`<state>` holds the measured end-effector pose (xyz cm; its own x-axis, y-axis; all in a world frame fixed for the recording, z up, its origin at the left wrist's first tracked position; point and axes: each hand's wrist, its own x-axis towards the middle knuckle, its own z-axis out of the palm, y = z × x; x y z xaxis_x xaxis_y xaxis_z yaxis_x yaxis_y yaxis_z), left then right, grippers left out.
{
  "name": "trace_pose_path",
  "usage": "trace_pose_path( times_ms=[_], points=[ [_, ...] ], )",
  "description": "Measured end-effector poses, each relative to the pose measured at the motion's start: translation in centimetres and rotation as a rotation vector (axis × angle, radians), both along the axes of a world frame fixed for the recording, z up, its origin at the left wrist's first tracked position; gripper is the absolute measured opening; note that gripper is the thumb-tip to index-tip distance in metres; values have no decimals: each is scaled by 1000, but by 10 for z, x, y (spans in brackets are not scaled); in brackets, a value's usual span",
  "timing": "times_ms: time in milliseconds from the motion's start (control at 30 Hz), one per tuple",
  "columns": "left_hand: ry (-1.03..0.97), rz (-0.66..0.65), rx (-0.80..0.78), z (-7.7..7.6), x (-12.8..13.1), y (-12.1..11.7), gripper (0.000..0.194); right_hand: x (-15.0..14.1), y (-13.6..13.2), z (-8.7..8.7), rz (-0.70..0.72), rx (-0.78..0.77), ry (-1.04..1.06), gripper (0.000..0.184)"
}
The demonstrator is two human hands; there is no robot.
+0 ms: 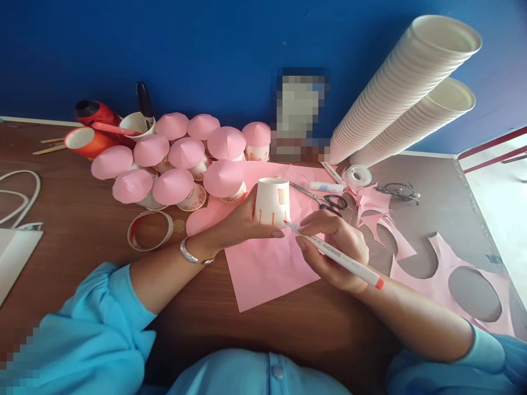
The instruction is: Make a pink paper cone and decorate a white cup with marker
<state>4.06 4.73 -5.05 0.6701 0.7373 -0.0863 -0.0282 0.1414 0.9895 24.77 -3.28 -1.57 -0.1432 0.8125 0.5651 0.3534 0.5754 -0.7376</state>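
Observation:
My left hand [247, 219] is wrapped round a white paper cup [269, 204], held upside down above the table. Orange lines and a small checked window are drawn on the cup's side. In my right hand [337, 247] is a white marker [349, 262] with a red end, its tip touching or very near the cup's lower side. Beneath both hands lies a sheet of pink paper [263, 280]. Behind and to the left stand several upturned cups with pink paper cone tops [226, 144], some with orange drawings.
Black-handled scissors [335, 202], a glue stick [326, 187] and a clear tape roll [358, 175] lie beyond my right hand. Two tall cup stacks [395, 93] lean by the blue wall. Cut pink scraps [440, 274] spread rightward. A larger tape roll [150, 230] lies left.

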Motion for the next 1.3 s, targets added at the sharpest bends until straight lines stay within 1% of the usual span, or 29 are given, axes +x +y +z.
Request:
trace_pose_path(
  times_ms=[100, 200, 367, 467, 567, 633, 733, 867, 1033, 1300],
  points=[
    [-18, 12, -38, 4, 1, -1, 74, -2, 2, -3, 8, 8, 16, 26],
    [-1, 24, -63, 7, 2, -2, 83, 0, 2, -5, 5, 22, -24, 29],
    [-75, -20, -44, 4, 4, 0, 77, 5, 1, -9, -6, 20, -54, 26],
    [-69, -21, -18, 2, 4, 0, 75, 5, 0, -11, 27, -2, -24, 29],
    [-39, -9, -10, 4, 4, -1, 78, 4, 0, -11, 57, 5, -17, 31],
    [-27, 1, -6, 5, 4, -1, 82, 3, 0, -11, 61, 44, -50, 30],
    [-17, 8, -1, 5, 4, -1, 87, 3, 2, -10, 40, 101, -107, 26],
    [-24, 9, 5, 3, 5, -1, 91, 4, 3, -10, 6, 119, -147, 20],
    [3, 8, -1, 5, 5, -2, 92, 4, 4, -11, -9, 177, -182, 17],
    [7, 16, 13, 5, 5, -2, 91, 3, 4, -11, -7, 180, -183, 17]
  ],
)
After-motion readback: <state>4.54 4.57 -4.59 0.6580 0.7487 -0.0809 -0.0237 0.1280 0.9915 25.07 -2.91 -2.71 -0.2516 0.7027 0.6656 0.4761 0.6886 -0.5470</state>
